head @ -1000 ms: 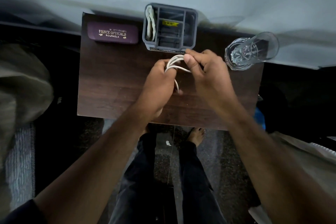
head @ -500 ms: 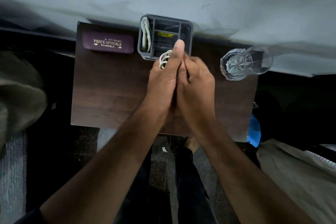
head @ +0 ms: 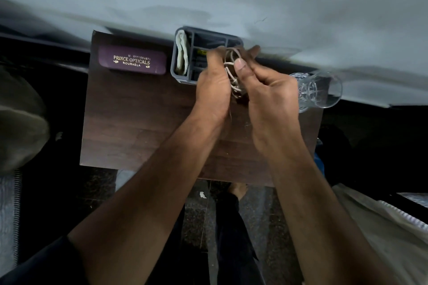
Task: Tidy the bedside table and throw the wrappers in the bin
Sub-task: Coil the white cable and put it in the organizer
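A coiled white cable [head: 232, 69] is pinched between both my hands just above the front right part of the grey compartment organiser [head: 183, 76]. My left hand [head: 214, 90] grips the coil from the left, my right hand [head: 266, 92] from the right with the thumb on top. The organiser stands at the back of the dark wooden bedside table [head: 139, 127], with a folded white cloth [head: 181, 53] in its left slot. The hands hide the organiser's front right compartments.
A maroon spectacle case [head: 133, 59] lies at the back left of the table. A clear drinking glass [head: 319, 90] lies on its side at the right edge. A pale wall runs behind. A small white scrap [head: 202, 195] lies on the dark floor by my feet.
My hands, pressed together around the cable half a second ago, have parted a little and moved right over the organiser. The cable coil now shows between them.
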